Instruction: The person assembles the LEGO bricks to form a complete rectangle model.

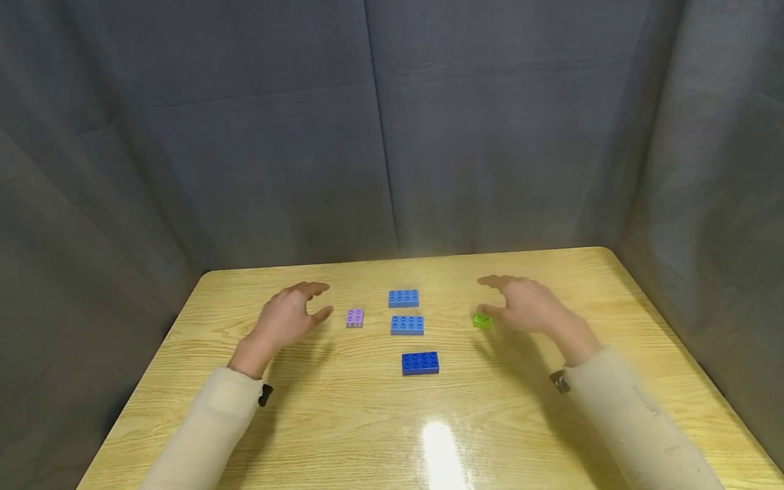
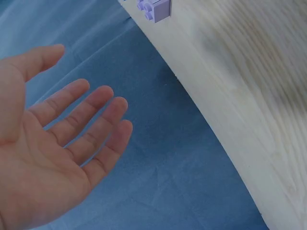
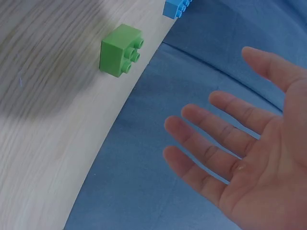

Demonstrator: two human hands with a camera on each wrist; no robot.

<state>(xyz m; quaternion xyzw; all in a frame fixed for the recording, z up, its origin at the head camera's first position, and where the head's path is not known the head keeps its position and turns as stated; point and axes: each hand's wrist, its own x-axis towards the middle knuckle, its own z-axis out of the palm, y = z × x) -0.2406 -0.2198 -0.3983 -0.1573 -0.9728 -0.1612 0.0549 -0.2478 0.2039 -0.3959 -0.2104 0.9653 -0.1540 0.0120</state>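
Note:
My left hand (image 1: 286, 318) hovers over the table to the left of a purple brick (image 1: 355, 318), holding nothing. Its fingers are spread and slightly bent in the left wrist view, where the hand (image 2: 67, 139) is apart from the purple brick (image 2: 159, 9). On the other side my right hand (image 1: 531, 306) is above the table, its thumb overlapping the view of a green brick (image 1: 482, 321). The right wrist view shows a gap between that hand (image 3: 240, 153) and the green brick (image 3: 117, 50), with nothing in the fingers.
Between the hands lie two lighter blue bricks, one farther back (image 1: 403, 299) and one nearer (image 1: 407, 326). A dark blue brick (image 1: 420, 363) lies closest to the front. Grey curtains (image 1: 275, 136) hang behind and beside the wooden table (image 1: 343, 435).

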